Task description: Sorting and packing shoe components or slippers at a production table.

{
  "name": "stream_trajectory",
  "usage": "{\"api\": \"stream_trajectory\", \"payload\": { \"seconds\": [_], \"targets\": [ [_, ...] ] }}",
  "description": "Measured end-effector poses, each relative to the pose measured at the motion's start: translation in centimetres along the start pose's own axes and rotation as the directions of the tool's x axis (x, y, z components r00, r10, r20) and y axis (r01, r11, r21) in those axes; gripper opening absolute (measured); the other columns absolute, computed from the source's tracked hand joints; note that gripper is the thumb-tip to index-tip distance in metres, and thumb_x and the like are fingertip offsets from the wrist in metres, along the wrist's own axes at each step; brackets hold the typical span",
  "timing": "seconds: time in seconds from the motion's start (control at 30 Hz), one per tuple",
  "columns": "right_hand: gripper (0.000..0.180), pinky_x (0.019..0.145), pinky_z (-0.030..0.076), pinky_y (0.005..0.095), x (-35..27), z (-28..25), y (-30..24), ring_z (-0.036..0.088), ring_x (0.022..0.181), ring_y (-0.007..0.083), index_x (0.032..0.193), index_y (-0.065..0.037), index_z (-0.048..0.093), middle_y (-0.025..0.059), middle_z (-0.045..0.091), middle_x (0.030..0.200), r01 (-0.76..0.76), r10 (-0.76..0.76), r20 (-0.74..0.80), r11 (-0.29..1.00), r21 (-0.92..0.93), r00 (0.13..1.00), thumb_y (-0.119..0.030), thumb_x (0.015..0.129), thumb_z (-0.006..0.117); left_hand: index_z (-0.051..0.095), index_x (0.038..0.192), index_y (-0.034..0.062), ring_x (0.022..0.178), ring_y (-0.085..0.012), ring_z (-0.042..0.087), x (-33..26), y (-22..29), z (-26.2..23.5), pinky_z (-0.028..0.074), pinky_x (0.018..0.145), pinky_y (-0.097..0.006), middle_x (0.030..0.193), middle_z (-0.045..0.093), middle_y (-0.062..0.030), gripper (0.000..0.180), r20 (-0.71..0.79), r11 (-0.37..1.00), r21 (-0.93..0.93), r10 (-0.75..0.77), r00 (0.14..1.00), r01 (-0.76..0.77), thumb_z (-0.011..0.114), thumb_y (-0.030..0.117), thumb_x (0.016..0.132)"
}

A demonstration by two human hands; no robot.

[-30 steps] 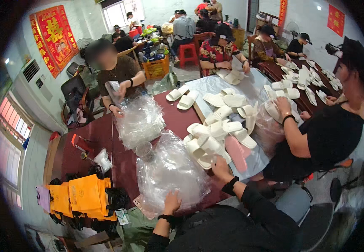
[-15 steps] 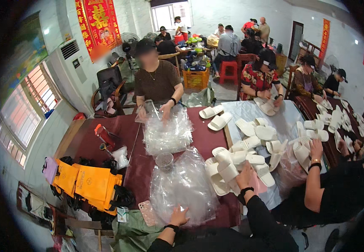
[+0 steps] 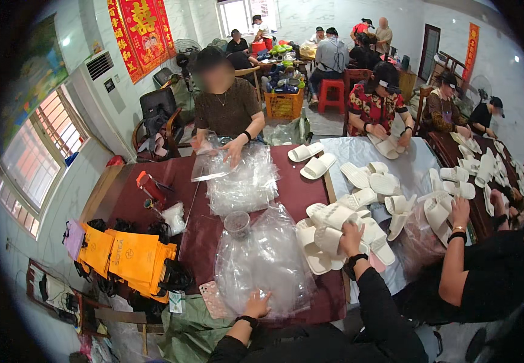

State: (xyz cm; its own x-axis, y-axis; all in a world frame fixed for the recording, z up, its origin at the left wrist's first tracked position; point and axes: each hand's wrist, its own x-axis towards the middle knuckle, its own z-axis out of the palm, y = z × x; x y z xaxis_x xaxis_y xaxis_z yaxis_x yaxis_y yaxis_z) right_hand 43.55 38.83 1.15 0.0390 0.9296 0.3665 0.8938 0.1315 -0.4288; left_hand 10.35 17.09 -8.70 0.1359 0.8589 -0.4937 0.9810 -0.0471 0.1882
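Observation:
My left hand (image 3: 258, 304) lies with its fingers out on the near edge of a stack of clear plastic bags (image 3: 262, 260). My right hand (image 3: 351, 238) is closed on a white slide slipper (image 3: 336, 216), gripping it at the right end over a pile of similar slippers. Directly beneath and beside it lie more white slippers (image 3: 316, 257), partly covered by my hand and the held one. A small round clear tub (image 3: 236, 223) weighs on the far end of the bags.
Across the table a co-worker handles clear bags (image 3: 242, 184). Orange bags (image 3: 135, 257) lie at left, near a red tool (image 3: 150, 184). A phone (image 3: 213, 299) rests by the near edge. Close on my right, another person's hand (image 3: 459, 212) touches slippers.
My right hand has closed on a slipper and raised it, turning it across the pile. My left hand has shifted slightly on the bags. The co-worker opposite has shifted a clear bag.

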Motion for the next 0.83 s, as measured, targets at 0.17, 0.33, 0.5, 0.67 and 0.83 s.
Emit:
{"api": "stream_trajectory", "payload": {
  "seconds": [0.17, 0.33, 0.5, 0.67, 0.83],
  "targets": [
    [0.012, 0.092, 0.030, 0.0442, -1.6, -0.3, -2.8, 0.051, 0.088, 0.0317, 0.080, -0.002, 0.054, 0.0155, 0.056, 0.083, -0.112, 0.152, -0.195, 0.973, 0.201, 0.969, -0.004, 0.068, 0.054, 0.026, 0.135, 0.0300, 0.126, -0.0419, 0.024, 0.5, -1.1, 1.0, 0.032, 0.097, -0.050, 0.141, 0.018, -0.0199, 0.069, -0.017, 0.999, -0.004, 0.040, 0.999, -0.040, 0.060, 0.040, 0.076],
    [0.026, 0.079, 0.042, 0.0319, -8.6, -0.5, -9.7, 0.054, 0.088, 0.0219, 0.094, 0.000, 0.055, 0.0117, 0.058, 0.092, -0.078, 0.260, -0.134, 0.669, 0.739, 0.956, -0.009, 0.072, 0.066, 0.031, 0.133, 0.0280, 0.124, -0.0419, 0.028, 0.1, 0.9, -0.8, 0.032, 0.098, -0.048, 0.139, 0.023, -0.0219, 0.064, 0.014, 0.999, -0.020, 0.029, 0.999, -0.029, 0.059, 0.037, 0.077],
    [0.036, 0.080, 0.044, 0.0280, -15.1, 3.9, -12.3, 0.056, 0.091, 0.0152, 0.105, 0.000, 0.053, 0.0084, 0.060, 0.099, -0.215, 0.115, 0.185, 0.645, 0.734, 0.976, -0.008, 0.074, 0.068, 0.040, 0.128, 0.0279, 0.122, -0.0394, 0.031, 0.9, -1.0, 0.1, 0.027, 0.098, -0.055, 0.131, 0.036, -0.0202, 0.056, -0.214, 0.881, -0.291, 0.319, 0.923, -0.372, 0.061, 0.037, 0.076],
    [0.026, 0.071, 0.046, 0.0280, -16.2, 1.5, -12.9, 0.058, 0.082, 0.0147, 0.101, -0.002, 0.058, 0.0054, 0.062, 0.096, -0.477, -0.038, 0.497, 0.226, 0.850, 0.867, -0.014, 0.078, 0.063, 0.044, 0.125, 0.0287, 0.123, -0.0362, 0.030, -1.4, -0.8, -4.8, 0.025, 0.094, -0.061, 0.135, 0.034, -0.0104, 0.053, 0.014, 0.934, 0.242, 0.267, 0.964, -0.262, 0.061, 0.040, 0.076],
    [0.037, 0.084, 0.041, 0.0248, -15.9, -0.9, -10.9, 0.053, 0.095, 0.0116, 0.115, -0.006, 0.054, 0.0013, 0.060, 0.103, -0.666, -0.325, 0.788, 0.420, 0.616, 0.523, -0.012, 0.080, 0.062, 0.037, 0.130, 0.0274, 0.128, -0.0324, 0.024, 0.2, -3.8, -1.5, 0.022, 0.097, -0.062, 0.141, 0.024, -0.0051, 0.067, -0.076, 0.923, 0.272, 0.301, 0.951, -0.271, 0.064, 0.045, 0.071]
  ]
}}
